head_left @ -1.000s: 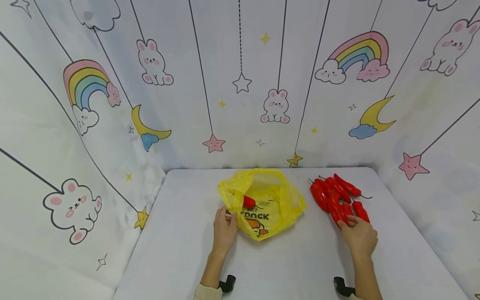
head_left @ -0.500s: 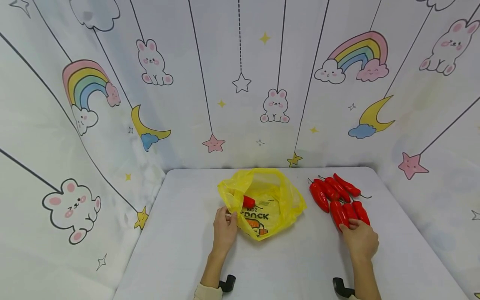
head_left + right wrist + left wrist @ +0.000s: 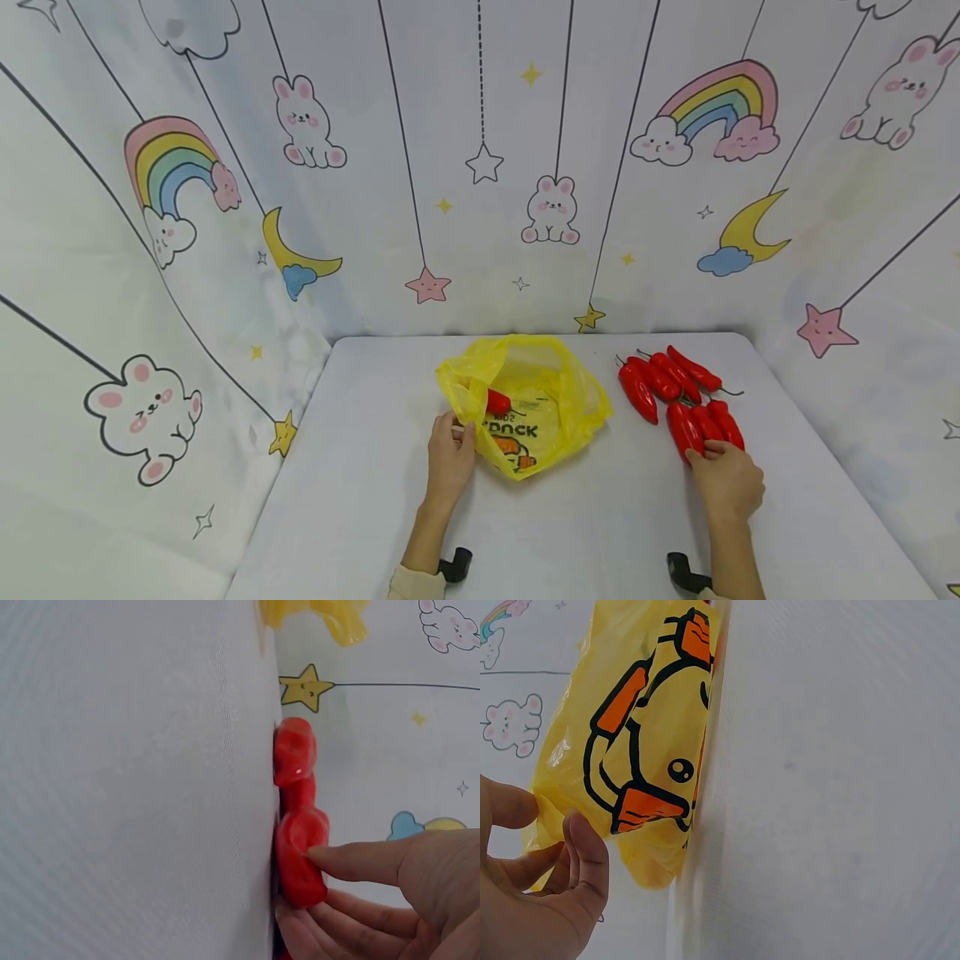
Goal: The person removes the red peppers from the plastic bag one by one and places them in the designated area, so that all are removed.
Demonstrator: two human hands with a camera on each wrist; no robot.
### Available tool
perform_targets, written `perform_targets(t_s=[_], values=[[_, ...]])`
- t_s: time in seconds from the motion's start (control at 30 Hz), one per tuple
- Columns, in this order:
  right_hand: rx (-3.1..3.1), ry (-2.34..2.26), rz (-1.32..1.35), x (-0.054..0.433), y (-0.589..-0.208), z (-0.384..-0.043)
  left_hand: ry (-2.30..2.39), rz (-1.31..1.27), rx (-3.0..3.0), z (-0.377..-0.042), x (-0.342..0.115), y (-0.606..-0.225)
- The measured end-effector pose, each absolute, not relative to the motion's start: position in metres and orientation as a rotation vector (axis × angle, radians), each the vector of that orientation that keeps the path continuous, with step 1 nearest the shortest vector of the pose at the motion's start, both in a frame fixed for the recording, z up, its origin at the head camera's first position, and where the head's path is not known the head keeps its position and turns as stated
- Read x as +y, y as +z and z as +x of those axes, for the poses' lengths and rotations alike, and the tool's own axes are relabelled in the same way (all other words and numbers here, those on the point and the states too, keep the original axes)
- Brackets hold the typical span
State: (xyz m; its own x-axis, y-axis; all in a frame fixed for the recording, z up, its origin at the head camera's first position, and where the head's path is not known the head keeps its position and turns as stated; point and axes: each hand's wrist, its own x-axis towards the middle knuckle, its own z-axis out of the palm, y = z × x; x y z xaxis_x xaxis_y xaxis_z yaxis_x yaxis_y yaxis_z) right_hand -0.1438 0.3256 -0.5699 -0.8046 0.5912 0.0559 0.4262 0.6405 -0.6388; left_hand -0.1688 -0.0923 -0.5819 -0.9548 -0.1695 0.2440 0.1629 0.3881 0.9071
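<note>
A yellow plastic bag [image 3: 573, 400] lies on the table with its mouth gaping toward me. Inside it a red chili pepper [image 3: 498, 403] shows at the left. My left hand [image 3: 452, 458] pinches the bag's near-left edge, and the left wrist view shows thumb and fingers on the yellow film [image 3: 630, 855]. To the right, my right hand [image 3: 727, 483] holds the lower end of a red chili pepper [image 3: 682, 425] between thumb and fingers. In the right wrist view the thumb presses on this pepper [image 3: 300, 862] near the tabletop. Two peppers [image 3: 725, 421] lie right beside it, partly behind the hand.
Several more red chili peppers [image 3: 663, 375] lie behind the held one, toward the table's far right. The white tabletop [image 3: 562, 533] ends at a patterned cloth backdrop [image 3: 360, 250]. Black camera mounts [image 3: 456, 567] show at both wrists.
My right hand has drawn the pepper toward me and to the right, alongside the two near peppers, nudging them slightly right. The left hand and bag stay in place.
</note>
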Motion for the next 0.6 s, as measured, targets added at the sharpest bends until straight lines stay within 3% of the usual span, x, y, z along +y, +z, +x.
perform_targets(t_s=[0.33, 0.6], values=[[-2.604, 0.866, -0.812, 0.329, -0.559, -0.141, -1.598, 0.011, -2.359, -0.168, -0.092, -0.582], [-2.587, 0.871, -0.814, 0.322, -0.528, -0.144, -1.577, 0.008, -2.368, -0.169, -0.093, -0.583]])
